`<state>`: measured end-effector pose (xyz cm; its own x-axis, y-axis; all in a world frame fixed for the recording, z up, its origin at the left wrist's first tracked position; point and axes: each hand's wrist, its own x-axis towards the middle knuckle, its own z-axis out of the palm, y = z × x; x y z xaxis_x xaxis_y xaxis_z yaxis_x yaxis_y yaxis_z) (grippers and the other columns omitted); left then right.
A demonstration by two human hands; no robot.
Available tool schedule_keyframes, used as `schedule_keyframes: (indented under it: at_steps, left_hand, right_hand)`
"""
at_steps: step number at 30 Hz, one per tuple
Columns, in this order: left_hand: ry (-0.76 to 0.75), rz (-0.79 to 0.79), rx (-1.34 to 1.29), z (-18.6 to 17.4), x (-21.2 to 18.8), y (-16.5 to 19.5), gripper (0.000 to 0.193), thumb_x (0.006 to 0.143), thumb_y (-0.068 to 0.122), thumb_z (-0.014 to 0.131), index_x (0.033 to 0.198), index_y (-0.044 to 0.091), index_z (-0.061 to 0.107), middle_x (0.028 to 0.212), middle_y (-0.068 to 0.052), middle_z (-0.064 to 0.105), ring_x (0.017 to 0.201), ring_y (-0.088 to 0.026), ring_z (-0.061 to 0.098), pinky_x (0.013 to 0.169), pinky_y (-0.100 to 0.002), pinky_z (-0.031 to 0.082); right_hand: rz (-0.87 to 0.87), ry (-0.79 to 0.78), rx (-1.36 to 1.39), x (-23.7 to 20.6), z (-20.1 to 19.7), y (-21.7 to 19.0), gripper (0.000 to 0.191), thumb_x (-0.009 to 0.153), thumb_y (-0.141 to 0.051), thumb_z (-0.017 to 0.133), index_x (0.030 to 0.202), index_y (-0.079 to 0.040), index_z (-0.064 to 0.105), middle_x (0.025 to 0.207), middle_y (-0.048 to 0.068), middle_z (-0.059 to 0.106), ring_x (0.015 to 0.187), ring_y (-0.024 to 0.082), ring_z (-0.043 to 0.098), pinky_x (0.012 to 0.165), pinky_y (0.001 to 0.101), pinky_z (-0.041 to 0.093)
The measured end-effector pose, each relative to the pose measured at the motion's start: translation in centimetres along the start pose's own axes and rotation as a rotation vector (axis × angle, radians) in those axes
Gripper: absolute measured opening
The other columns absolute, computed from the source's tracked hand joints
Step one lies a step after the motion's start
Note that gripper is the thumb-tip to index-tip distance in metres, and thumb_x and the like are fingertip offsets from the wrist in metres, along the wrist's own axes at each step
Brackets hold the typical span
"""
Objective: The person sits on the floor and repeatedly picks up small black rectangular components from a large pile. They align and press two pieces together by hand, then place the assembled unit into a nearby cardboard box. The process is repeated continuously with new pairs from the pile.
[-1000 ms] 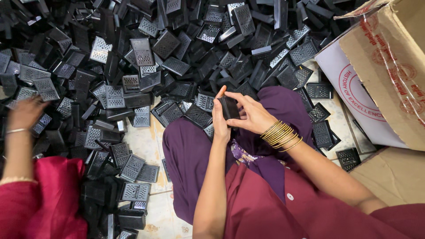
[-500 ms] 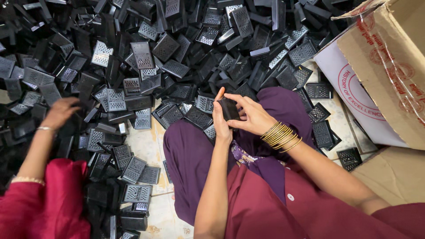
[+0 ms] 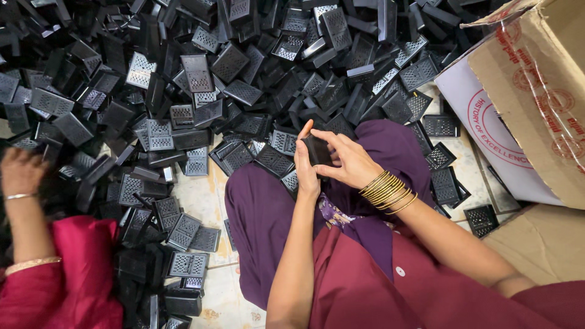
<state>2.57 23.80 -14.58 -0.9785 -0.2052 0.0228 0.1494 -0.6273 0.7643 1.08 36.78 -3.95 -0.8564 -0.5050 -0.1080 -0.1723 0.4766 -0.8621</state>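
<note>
Since 0.5 s ago, only the co-worker's hand [image 3: 21, 170] moved left; left hand [image 3: 304, 164] and right hand [image 3: 350, 161] pinch 1 black perforated plastic part [image 3: 317, 150], probably light, stiff, best held by its edges.

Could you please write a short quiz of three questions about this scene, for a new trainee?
1. True or false: both of the person's hands are on one small black plastic part.
2. Where does the cardboard box stand? A) at the right edge B) at the left edge C) on the person's lap
3. What lies in the big pile on the floor?

Key
1. True: the left hand and the right hand hold the black part together.
2. A: the cardboard box is at the right edge.
3. Many black perforated plastic pieces, spread over the tiled floor; a co-worker's hand reaches into them at the left.
</note>
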Motion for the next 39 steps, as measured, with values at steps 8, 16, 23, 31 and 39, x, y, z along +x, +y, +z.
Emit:
schedule_keyframes:
  at_steps: [8, 16, 23, 31, 39]
  left_hand:
    - [0.04, -0.017, -0.085, 1.1, -0.2, 1.3, 0.073, 0.107, 0.058, 0.034, 0.156, 0.004, 0.041, 0.138, -0.006, 0.06, 0.121, -0.017, 0.063, 0.107, -0.035, 0.049]
    - [0.352, 0.221, 0.463, -1.1, 0.5, 1.0, 0.064, 0.11, 0.048, 0.025, 0.081, 0.003, 0.058, 0.078, -0.003, 0.059, 0.077, -0.017, 0.054, 0.078, -0.03, 0.044]
    - [0.521, 0.266, 0.248, -2.9, 0.9, 0.4, 0.07, 0.111, 0.06, 0.02, 0.059, 0.013, 0.029, 0.056, 0.003, 0.031, 0.054, -0.012, 0.029, 0.058, -0.027, 0.027]
    - [0.542, 0.175, 0.033, -4.4, 1.1, 0.1, 0.075, 0.103, 0.072, 0.017, 0.057, 0.014, 0.026, 0.053, 0.002, 0.028, 0.049, -0.012, 0.026, 0.05, -0.025, 0.021]
    - [0.486, 0.281, 0.425, -2.5, 0.7, 0.7, 0.077, 0.109, 0.068, 0.018, 0.063, 0.007, 0.032, 0.059, 0.0, 0.035, 0.057, -0.016, 0.034, 0.06, -0.031, 0.029]
  right_hand:
    - [-0.062, -0.048, 0.206, 0.1, -0.9, 0.5, 0.077, 0.091, -0.019, 0.076, 0.158, -0.022, 0.037, 0.13, 0.017, 0.057, 0.117, 0.028, 0.069, 0.098, 0.0397, 0.059]
    - [-0.292, 0.198, -0.126, -1.6, 0.1, 1.1, 0.089, 0.079, -0.005, 0.079, 0.156, -0.012, 0.035, 0.113, 0.009, 0.07, 0.098, 0.029, 0.064, 0.091, 0.0403, 0.053]
    - [-0.289, 0.133, -0.085, -3.1, 2.1, 0.8, 0.049, 0.085, -0.011, 0.077, 0.132, -0.007, 0.061, 0.119, 0.013, 0.07, 0.108, 0.03, 0.07, 0.092, 0.0378, 0.055]
    - [-0.254, 0.105, -0.072, -3.1, 2.1, 0.0, 0.035, 0.086, -0.016, 0.077, 0.117, -0.006, 0.067, 0.105, 0.011, 0.074, 0.096, 0.028, 0.073, 0.082, 0.0353, 0.056]
    - [-0.12, 0.16, -0.084, -3.7, 1.9, 1.5, 0.032, 0.089, -0.016, 0.074, 0.118, -0.007, 0.064, 0.089, 0.013, 0.073, 0.081, 0.029, 0.073, 0.072, 0.0367, 0.055]
